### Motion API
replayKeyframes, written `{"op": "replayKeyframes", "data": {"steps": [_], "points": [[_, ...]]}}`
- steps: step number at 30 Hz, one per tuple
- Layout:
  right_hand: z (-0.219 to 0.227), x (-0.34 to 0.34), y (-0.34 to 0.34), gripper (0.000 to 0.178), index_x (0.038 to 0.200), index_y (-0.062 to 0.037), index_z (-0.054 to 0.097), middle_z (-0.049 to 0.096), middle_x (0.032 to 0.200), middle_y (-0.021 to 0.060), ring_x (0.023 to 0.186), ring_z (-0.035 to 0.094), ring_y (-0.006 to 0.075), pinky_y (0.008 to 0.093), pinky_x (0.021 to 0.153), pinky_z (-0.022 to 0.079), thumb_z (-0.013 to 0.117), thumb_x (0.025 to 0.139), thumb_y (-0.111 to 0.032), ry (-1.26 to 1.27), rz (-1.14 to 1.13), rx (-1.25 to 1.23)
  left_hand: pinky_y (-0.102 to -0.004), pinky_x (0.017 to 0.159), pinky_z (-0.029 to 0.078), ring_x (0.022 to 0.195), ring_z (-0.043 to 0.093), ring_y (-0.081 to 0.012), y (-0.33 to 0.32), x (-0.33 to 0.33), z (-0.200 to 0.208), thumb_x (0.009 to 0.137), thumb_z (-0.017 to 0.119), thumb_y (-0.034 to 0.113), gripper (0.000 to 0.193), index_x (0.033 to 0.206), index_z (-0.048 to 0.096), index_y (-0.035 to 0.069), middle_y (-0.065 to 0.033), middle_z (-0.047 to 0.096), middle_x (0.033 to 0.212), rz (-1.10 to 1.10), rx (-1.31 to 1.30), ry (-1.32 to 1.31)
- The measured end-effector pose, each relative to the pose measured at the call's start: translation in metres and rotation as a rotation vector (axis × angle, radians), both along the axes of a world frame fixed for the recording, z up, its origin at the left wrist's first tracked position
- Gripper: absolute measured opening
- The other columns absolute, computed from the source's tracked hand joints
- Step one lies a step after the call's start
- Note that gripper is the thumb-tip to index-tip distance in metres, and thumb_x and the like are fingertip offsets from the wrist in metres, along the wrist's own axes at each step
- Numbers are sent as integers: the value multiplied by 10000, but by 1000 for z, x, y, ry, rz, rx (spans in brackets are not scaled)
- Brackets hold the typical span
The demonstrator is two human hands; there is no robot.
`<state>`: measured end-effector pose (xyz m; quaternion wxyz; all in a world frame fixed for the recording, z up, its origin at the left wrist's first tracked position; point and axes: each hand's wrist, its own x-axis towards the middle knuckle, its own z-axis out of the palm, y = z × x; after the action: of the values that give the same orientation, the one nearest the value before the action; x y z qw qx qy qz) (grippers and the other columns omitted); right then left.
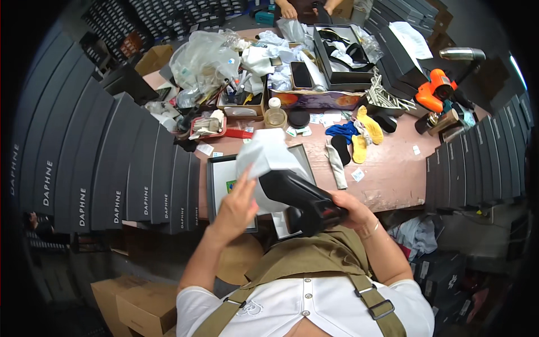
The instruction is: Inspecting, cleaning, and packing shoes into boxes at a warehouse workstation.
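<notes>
Head view, left hand (233, 210) upright, grip pinched on white paper (263, 154), right hand (353, 210) angled inward, clasping black shoe (289, 191)

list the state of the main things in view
left hand: touching white paper, grip unclear
right hand: closed on black footwear
white paper: crumpled
black footwear: held, tilted
near box: open
far black box: open, things inside
phone: screen dark
bottle: upright, capped
orange tool: on or off unclear

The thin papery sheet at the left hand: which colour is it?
The thin papery sheet is white; the head view shows it best.
</notes>
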<state>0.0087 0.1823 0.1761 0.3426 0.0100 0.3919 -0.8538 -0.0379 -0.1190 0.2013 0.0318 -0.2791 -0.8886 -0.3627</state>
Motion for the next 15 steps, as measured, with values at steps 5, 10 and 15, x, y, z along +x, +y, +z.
{"op": "replayKeyframes", "data": {"steps": [5, 10, 15], "points": [[-18, -6, -51, 338, 1150, -28, 555, 626, 1101, 84, 985, 619, 182, 356, 873, 509, 603, 919, -270, -219, -163, -15, -361, 597, 531, 762, 654, -332, 7, 40, 19, 695, 606, -50, 408, 1099, 552, -53, -217, 425, 1407, -133, -52, 98], [-35, 14, -116, 389, 1242, 13, 494, 589, 1139, 83, 1042, 549, 147, 280, 879, 461, 572, 873, -80, 181, -457, 286, -321, 566, 524, 689, 666, -243, 54, 55, 4, 697, 614, -41, 381, 1078, 626, -43, -185, 561, 1287, -194, 35, 267], [-21, 3, -71, 413, 1272, -65, 501, 581, 1183, 78, 1086, 568, 173, 369, 905, 492, 573, 931, -287, -278, -449, -223, -313, 586, 530, 707, 671, -234, 44, 58, -3, 681, 619, -47, 354, 1035, 641, -36, -167, 580, 1265, -233, 121, 298]]}}
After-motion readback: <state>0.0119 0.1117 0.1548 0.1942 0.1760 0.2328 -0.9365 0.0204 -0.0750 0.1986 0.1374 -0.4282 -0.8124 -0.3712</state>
